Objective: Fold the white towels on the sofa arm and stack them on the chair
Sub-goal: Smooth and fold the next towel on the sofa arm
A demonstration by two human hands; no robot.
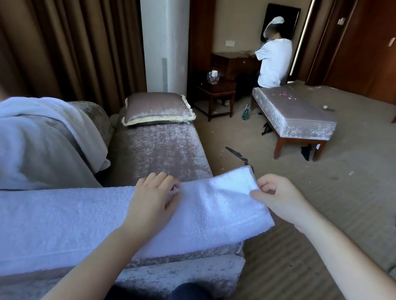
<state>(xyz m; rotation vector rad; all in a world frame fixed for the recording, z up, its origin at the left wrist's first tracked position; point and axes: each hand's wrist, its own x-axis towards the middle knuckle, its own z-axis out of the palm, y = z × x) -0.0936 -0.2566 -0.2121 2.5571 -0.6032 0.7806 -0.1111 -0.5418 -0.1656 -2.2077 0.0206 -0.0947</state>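
- While your left hand (153, 196) lies flat on the towel (76, 224) with its fingers nearly straight, your right hand (278, 200) pinches that towel's end between thumb and fingers.
- The towel stretches lengthwise along the top of the sofa arm (200, 273). The end you pinch is lifted a little and juts past the sofa arm's front end, over the carpet (304, 252).
- Your hands are apart: the left presses down on top of the sofa arm, and the right is just beyond its front end.
- A second towel (16, 141) lies rumpled over the sofa back, on the far side of the sofa arm and to the left.
- A cushion (157, 109) sits on the seat beyond the sofa arm.
- Well beyond the sofa arm stands a padded bench (294, 114), and a person in a white shirt (274, 61) sits at its far end, back turned to you.
- A tall white air conditioner (165, 29) stands farther from the sofa arm than the cushion.
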